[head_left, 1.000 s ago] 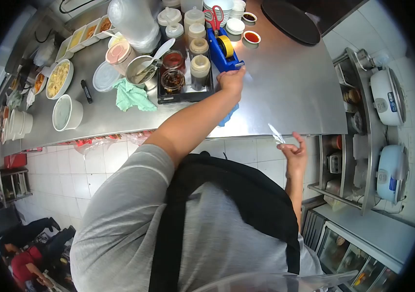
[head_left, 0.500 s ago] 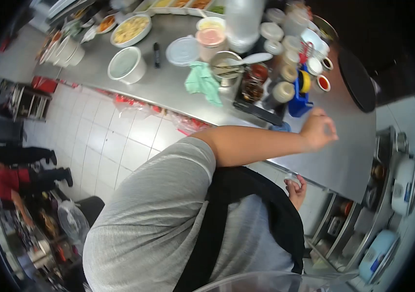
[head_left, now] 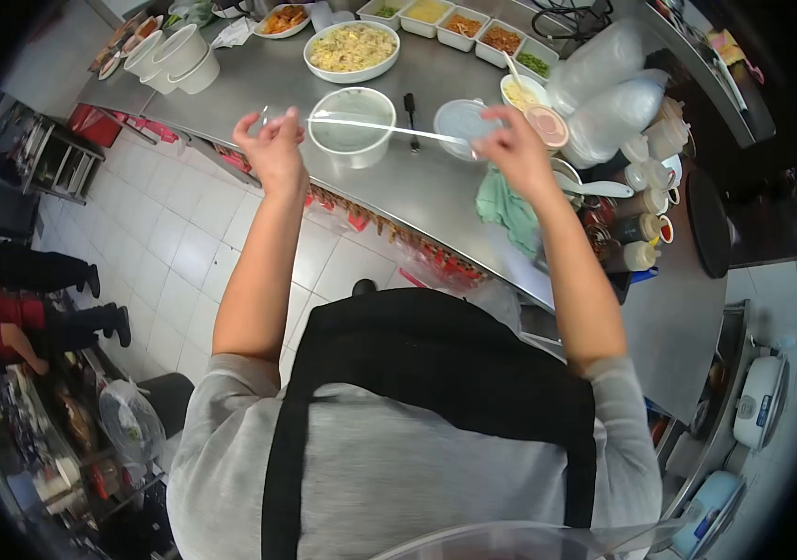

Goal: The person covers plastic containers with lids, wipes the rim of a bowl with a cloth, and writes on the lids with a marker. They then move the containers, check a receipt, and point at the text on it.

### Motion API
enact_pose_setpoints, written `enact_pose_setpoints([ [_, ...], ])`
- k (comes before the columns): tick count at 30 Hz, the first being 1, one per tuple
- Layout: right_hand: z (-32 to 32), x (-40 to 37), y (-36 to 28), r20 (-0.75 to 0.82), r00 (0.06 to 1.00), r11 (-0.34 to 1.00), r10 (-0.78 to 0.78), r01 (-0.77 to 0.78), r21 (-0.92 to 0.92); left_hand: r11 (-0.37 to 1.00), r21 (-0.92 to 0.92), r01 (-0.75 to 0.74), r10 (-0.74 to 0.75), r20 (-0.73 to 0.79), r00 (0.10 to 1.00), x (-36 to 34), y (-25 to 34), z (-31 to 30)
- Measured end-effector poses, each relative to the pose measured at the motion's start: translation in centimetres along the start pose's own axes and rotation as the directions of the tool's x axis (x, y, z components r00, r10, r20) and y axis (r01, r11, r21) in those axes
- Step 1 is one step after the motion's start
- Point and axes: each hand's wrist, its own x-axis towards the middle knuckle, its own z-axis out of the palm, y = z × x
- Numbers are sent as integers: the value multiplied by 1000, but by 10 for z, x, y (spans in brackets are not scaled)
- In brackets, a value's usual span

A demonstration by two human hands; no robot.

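A narrow clear strip, apparently adhesive tape point(head_left: 426, 135), is stretched taut between my two hands. My left hand point(head_left: 274, 149) pinches one end, with the fingers raised above the table's front edge. At the other end my right hand point(head_left: 515, 154) pinches the strip, partly covering a round translucent lid point(head_left: 457, 121). Below the strip stands a round white tub point(head_left: 352, 149) with its top uncovered; what is inside it I cannot make out. A black marker point(head_left: 409, 107) lies on the table between tub and lid.
Behind the tub is a bowl of yellow food point(head_left: 352, 70). Stacked white tubs point(head_left: 188, 70) stand at the left. A green cloth point(head_left: 506, 210), a white spoon point(head_left: 608, 189) and several sauce bottles point(head_left: 639, 229) crowd the right. People point(head_left: 6, 322) are across the aisle.
Both hands have come from the right end of the table to above the tub. A taut strip now shows between them. My body and view have turned left.
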Motion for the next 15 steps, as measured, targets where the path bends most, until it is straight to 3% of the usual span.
enact_pose_setpoints([
  [1, 13, 36, -3, 15, 1000, 980, -24, 26, -198, 999, 33, 27, -26, -20, 999, 18, -14, -12],
  [3, 43, 93, 4, -14, 999, 939, -37, 30, -342, 991, 100, 84, -78, -65, 995, 49, -44, -33],
  [6, 82, 135, 24, 46, 994, 751, 101, -46, -658, 966, 182, 182, -178, -37, 983, 71, -91, -54],
  [9, 114, 140, 28, 161, 945, 859, 283, -175, -481, 934, 301, 190, -208, 28, 978, 72, -117, -64],
  [10, 124, 140, 29, 174, 944, 887, 281, -187, -422, 921, 345, 179, -211, 58, 976, 68, -121, -68],
  [13, 143, 153, 40, 171, 926, 898, 336, -260, -356, 825, 564, 43, -142, 132, 981, 64, -104, -66],
  [14, 145, 156, 39, 129, 928, 868, 349, -268, -418, 831, 556, 35, -159, 175, 972, 64, -94, -66],
  [15, 145, 158, 32, 86, 930, 834, 358, -277, -477, 713, 679, -175, 34, 216, 976, 68, -96, -68],
])
